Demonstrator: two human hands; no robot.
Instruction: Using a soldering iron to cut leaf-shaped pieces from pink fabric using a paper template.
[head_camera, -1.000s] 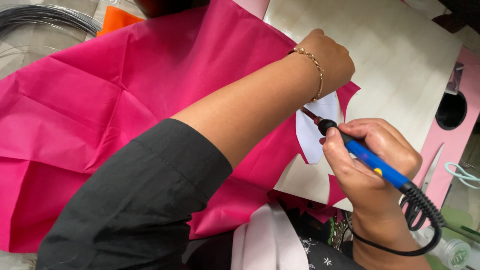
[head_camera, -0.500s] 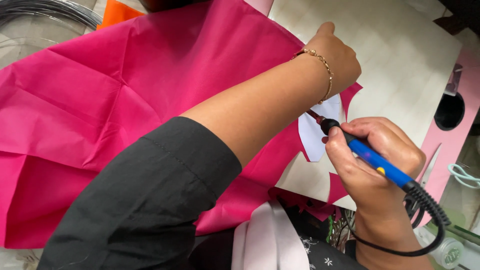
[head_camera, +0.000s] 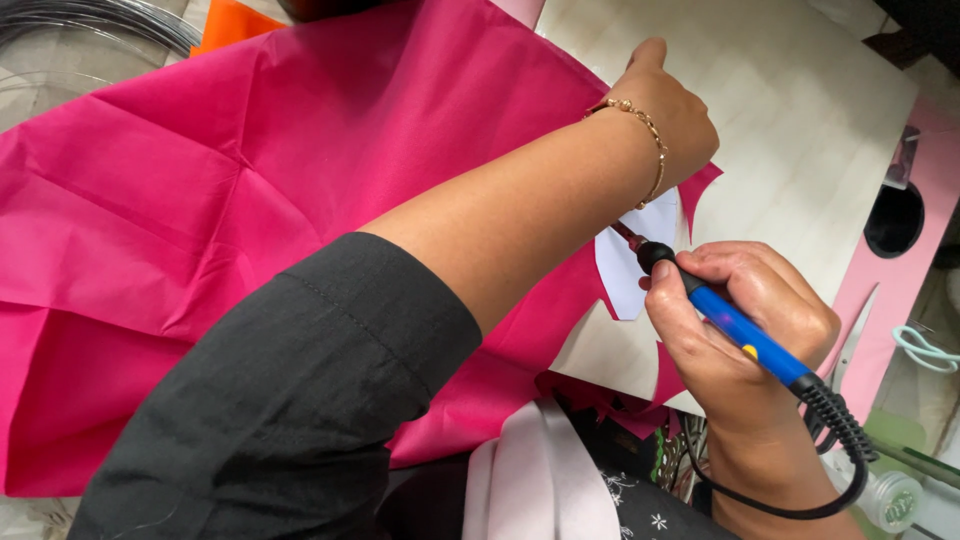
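Observation:
A large sheet of bright pink fabric (head_camera: 200, 200) lies creased over a pale wooden board (head_camera: 790, 130). My left hand (head_camera: 670, 120), with a gold bracelet on the wrist, reaches across and presses down at the fabric's right edge, beside a white paper template (head_camera: 640, 265). My right hand (head_camera: 745, 320) grips a blue-handled, corded hot tool (head_camera: 735, 325) like a pen. Its dark tip touches the fabric edge just under my left wrist, next to the template. My left forearm and black sleeve hide the middle of the fabric.
A pink panel with a round black hole (head_camera: 895, 220) lies at the right. Scissors with pale green handles (head_camera: 925, 350) rest near the right edge. Orange material (head_camera: 235, 20) and dark wire loops (head_camera: 90, 25) sit at the top left. Pink scraps (head_camera: 600, 395) lie near me.
My left hand has shifted slightly up and away along the fabric edge. My right hand and the tool stay at nearly the same spot by the template.

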